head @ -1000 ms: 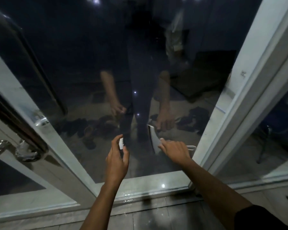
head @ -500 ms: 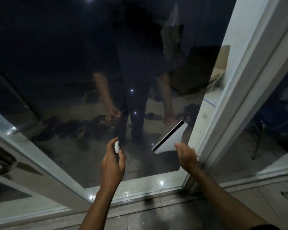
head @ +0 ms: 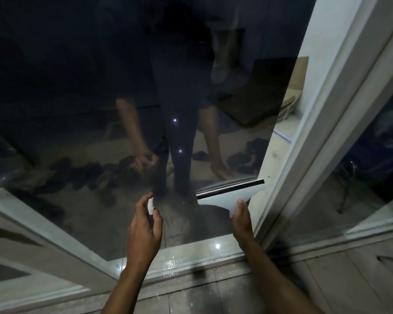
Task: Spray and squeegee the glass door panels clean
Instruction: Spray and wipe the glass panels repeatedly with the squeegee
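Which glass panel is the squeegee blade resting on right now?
The wide dark panel left of the white frame post; the squeegee lies against its lower right corner.

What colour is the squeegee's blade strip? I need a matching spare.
Black, on a white squeegee body held by the right hand; the head view shows it.

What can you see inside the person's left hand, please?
In the left hand, curled fingers hold a small white spray bottle; only its top shows between fingertip and thumb. The palm and fingers cover its body, so its shape and fill level cannot be seen.
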`<state>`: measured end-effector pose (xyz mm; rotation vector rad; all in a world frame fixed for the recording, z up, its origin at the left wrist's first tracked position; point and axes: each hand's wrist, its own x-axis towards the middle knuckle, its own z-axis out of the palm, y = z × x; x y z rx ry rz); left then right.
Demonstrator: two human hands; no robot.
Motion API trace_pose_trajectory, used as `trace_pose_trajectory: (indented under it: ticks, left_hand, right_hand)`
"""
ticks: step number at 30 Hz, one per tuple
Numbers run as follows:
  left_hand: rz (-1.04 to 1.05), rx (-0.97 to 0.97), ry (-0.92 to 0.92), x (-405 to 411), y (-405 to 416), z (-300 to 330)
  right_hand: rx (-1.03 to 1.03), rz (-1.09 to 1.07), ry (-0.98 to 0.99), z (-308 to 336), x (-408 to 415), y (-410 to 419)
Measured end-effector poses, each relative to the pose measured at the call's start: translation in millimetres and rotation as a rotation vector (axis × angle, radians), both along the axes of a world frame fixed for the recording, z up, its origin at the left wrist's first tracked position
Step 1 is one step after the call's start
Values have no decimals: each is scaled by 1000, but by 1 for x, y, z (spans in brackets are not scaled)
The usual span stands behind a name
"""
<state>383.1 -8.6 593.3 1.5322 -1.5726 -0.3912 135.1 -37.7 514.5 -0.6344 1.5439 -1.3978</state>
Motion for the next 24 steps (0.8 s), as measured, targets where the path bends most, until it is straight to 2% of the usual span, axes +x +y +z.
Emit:
trace_pose_trajectory:
  ticks: [3, 8, 14, 18, 20, 22, 24]
  left_hand:
    - [4, 10, 11, 0, -1, -1]
    - [2, 25, 6, 1, 12, -5]
    - [-9, 59, 9, 0, 26, -3]
    - [-37, 92, 79, -6, 41, -3]
    - [-72, 106, 72, -10, 49, -7]
    - [-117, 106, 85, -19, 56, -10]
    - [-143, 112, 109, -28, 59, -16]
  right_hand:
    - [57, 40, 7, -12, -5, -4]
    - [190, 154, 173, -34, -17, 26]
    - [215, 78, 182, -11, -26, 23]
    - [272, 22, 148, -37, -39, 31]
    - [314, 49, 207, -55, -50, 46]
    - [345, 31, 233, -38, -53, 67]
    - [385, 122, 302, -54, -66, 80]
